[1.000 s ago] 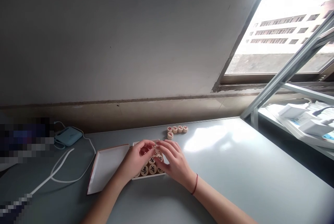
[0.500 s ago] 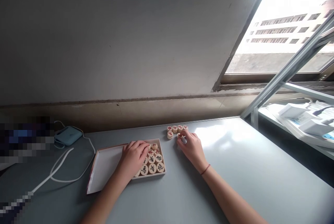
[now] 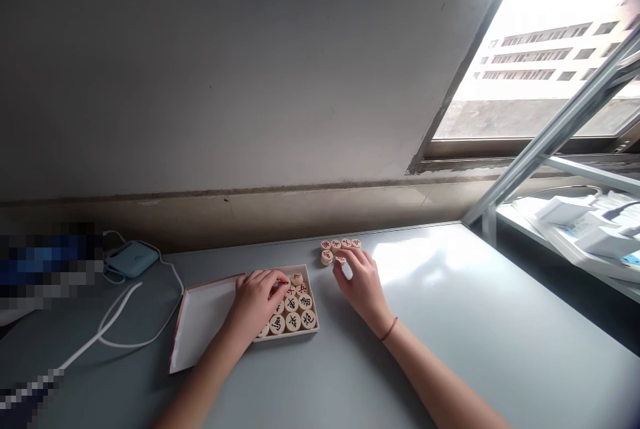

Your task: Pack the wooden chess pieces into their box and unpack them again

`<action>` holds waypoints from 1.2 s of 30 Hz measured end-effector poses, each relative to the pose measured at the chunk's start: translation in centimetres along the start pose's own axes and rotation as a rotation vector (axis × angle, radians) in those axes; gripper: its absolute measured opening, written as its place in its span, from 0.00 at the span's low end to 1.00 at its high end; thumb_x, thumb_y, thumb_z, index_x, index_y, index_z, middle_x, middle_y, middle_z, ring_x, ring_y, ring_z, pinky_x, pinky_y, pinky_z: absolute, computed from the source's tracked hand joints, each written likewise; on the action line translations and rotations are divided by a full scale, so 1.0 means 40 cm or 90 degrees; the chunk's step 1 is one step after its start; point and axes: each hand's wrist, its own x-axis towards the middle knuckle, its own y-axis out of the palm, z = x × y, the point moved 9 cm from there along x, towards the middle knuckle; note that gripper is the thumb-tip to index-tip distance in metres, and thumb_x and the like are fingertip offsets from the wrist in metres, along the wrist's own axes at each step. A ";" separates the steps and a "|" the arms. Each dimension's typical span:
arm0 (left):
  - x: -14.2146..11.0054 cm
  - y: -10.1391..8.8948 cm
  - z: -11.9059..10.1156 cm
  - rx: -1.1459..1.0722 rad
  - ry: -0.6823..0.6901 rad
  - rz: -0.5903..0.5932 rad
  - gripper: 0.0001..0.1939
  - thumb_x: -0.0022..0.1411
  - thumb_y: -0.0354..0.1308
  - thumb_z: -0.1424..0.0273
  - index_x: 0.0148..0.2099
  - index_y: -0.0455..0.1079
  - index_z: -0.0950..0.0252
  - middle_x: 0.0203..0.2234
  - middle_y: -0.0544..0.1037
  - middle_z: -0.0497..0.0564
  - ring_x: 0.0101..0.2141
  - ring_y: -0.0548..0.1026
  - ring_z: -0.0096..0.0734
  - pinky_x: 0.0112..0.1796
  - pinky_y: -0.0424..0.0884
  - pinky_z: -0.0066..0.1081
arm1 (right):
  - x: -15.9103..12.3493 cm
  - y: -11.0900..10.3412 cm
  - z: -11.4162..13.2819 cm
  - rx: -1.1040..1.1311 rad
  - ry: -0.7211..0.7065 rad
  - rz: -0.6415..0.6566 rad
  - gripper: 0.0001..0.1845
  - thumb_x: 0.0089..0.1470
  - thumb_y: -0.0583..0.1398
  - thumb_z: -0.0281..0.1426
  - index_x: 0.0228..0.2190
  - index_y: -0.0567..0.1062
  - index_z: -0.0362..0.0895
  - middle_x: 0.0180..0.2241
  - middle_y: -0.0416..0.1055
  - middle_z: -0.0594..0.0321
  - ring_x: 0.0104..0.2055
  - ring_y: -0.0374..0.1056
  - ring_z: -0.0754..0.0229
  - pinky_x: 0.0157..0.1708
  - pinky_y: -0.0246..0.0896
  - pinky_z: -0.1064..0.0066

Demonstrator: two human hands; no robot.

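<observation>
A white open box [image 3: 311, 331] holds round wooden Chinese chess pieces with black and red characters. My left hand [image 3: 256, 295] reaches over its left part, thumb and forefinger closed around a red-marked Chinese chess piece [image 3: 284, 283]; the palm hides other pieces. To the right, beyond the box, my right hand [image 3: 364, 282] has its thumb apart from its fingers. Its fingertips are at a piece [image 3: 341, 258] on the table, partly covered by them. This piece stands beside another red-marked piece [image 3: 327, 257], in front of a short row of red-marked pieces [image 3: 336, 244].
The box's lid [image 3: 205, 315] lies upturned left of the box. Farther left are a light-blue device [image 3: 131, 259] and a white cable [image 3: 120, 347]. A wall backs the grey table [image 3: 450, 322]. A metal frame with a loaded shelf [image 3: 575, 235] stands at the right.
My right hand has moved from the box to the group at the back, where another piece now stands, and its thumb has drawn away. My left hand has stayed at the box.
</observation>
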 end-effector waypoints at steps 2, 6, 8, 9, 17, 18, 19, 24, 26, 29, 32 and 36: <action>0.001 -0.009 -0.007 -0.015 0.017 -0.022 0.09 0.64 0.50 0.64 0.36 0.70 0.58 0.37 0.79 0.46 0.40 0.74 0.35 0.43 0.60 0.36 | 0.000 -0.001 0.053 0.043 -0.061 0.019 0.10 0.56 0.54 0.27 0.39 0.73 0.46 0.39 0.74 0.56 0.43 0.67 0.53 0.42 0.64 0.59; -0.002 -0.031 -0.035 -0.076 0.060 -0.061 0.11 0.63 0.51 0.60 0.38 0.70 0.59 0.34 0.79 0.48 0.37 0.75 0.35 0.42 0.65 0.34 | -0.018 0.002 0.170 0.116 -0.206 0.069 0.12 0.54 0.58 0.28 0.43 0.71 0.47 0.40 0.74 0.57 0.44 0.67 0.55 0.42 0.65 0.61; -0.006 -0.036 -0.052 -0.112 0.078 -0.060 0.11 0.63 0.52 0.58 0.38 0.70 0.59 0.32 0.79 0.48 0.36 0.75 0.34 0.42 0.67 0.33 | -0.028 -0.001 0.208 0.134 -0.251 0.077 0.12 0.55 0.58 0.27 0.43 0.71 0.47 0.40 0.75 0.58 0.43 0.68 0.57 0.40 0.65 0.64; -0.007 -0.038 -0.060 -0.129 0.086 -0.059 0.12 0.62 0.52 0.58 0.37 0.70 0.59 0.32 0.79 0.47 0.35 0.76 0.34 0.42 0.67 0.33 | -0.032 -0.003 0.218 0.140 -0.260 0.076 0.11 0.56 0.58 0.26 0.42 0.71 0.47 0.39 0.75 0.59 0.42 0.69 0.58 0.40 0.65 0.65; -0.012 -0.043 -0.064 -0.165 0.100 -0.068 0.09 0.61 0.56 0.59 0.39 0.70 0.58 0.32 0.78 0.44 0.34 0.75 0.28 0.41 0.69 0.29 | -0.031 -0.008 0.208 0.171 -0.240 0.047 0.12 0.55 0.59 0.25 0.42 0.69 0.46 0.38 0.75 0.58 0.40 0.69 0.58 0.37 0.65 0.65; -0.013 -0.042 -0.065 -0.167 0.104 -0.069 0.09 0.61 0.56 0.59 0.40 0.69 0.58 0.33 0.78 0.44 0.35 0.75 0.28 0.42 0.69 0.29 | -0.031 -0.007 0.206 0.175 -0.236 0.047 0.13 0.55 0.59 0.25 0.43 0.69 0.47 0.39 0.75 0.58 0.40 0.69 0.58 0.38 0.65 0.65; -0.014 -0.041 -0.066 -0.168 0.108 -0.071 0.09 0.61 0.56 0.60 0.40 0.69 0.57 0.33 0.78 0.44 0.35 0.75 0.28 0.42 0.69 0.29 | -0.032 -0.005 0.205 0.177 -0.234 0.049 0.13 0.55 0.59 0.25 0.43 0.69 0.47 0.39 0.75 0.58 0.40 0.69 0.57 0.38 0.65 0.65; -0.015 -0.037 -0.073 -0.144 0.133 -0.065 0.10 0.62 0.55 0.60 0.42 0.70 0.57 0.38 0.79 0.45 0.39 0.75 0.30 0.44 0.67 0.30 | -0.036 0.000 0.209 0.178 -0.246 0.060 0.12 0.54 0.58 0.25 0.42 0.70 0.47 0.39 0.76 0.59 0.40 0.69 0.58 0.37 0.65 0.65; -0.009 -0.039 -0.060 -0.104 0.132 -0.058 0.11 0.64 0.52 0.60 0.45 0.70 0.57 0.39 0.79 0.47 0.40 0.75 0.32 0.44 0.66 0.31 | -0.033 0.002 0.202 0.175 -0.227 0.061 0.11 0.54 0.57 0.24 0.40 0.71 0.47 0.38 0.75 0.59 0.40 0.69 0.58 0.37 0.66 0.65; 0.002 -0.046 -0.015 0.004 0.080 -0.052 0.16 0.68 0.43 0.63 0.43 0.72 0.59 0.39 0.79 0.49 0.40 0.74 0.35 0.41 0.65 0.33 | -0.026 0.010 0.186 0.171 -0.182 0.075 0.10 0.54 0.56 0.24 0.39 0.71 0.47 0.38 0.75 0.58 0.40 0.68 0.56 0.38 0.66 0.63; 0.006 -0.039 0.032 0.112 0.004 -0.010 0.19 0.68 0.41 0.66 0.37 0.74 0.60 0.36 0.78 0.52 0.39 0.72 0.39 0.39 0.63 0.35 | -0.024 0.027 0.178 0.185 -0.156 0.119 0.09 0.55 0.56 0.25 0.38 0.71 0.47 0.38 0.74 0.58 0.40 0.67 0.55 0.39 0.67 0.62; 0.001 -0.016 0.046 0.154 -0.037 0.043 0.18 0.66 0.44 0.65 0.36 0.76 0.58 0.36 0.77 0.51 0.41 0.71 0.41 0.39 0.61 0.37 | -0.027 0.042 0.166 0.219 -0.123 0.149 0.10 0.54 0.57 0.24 0.39 0.71 0.47 0.38 0.74 0.59 0.41 0.66 0.55 0.39 0.67 0.61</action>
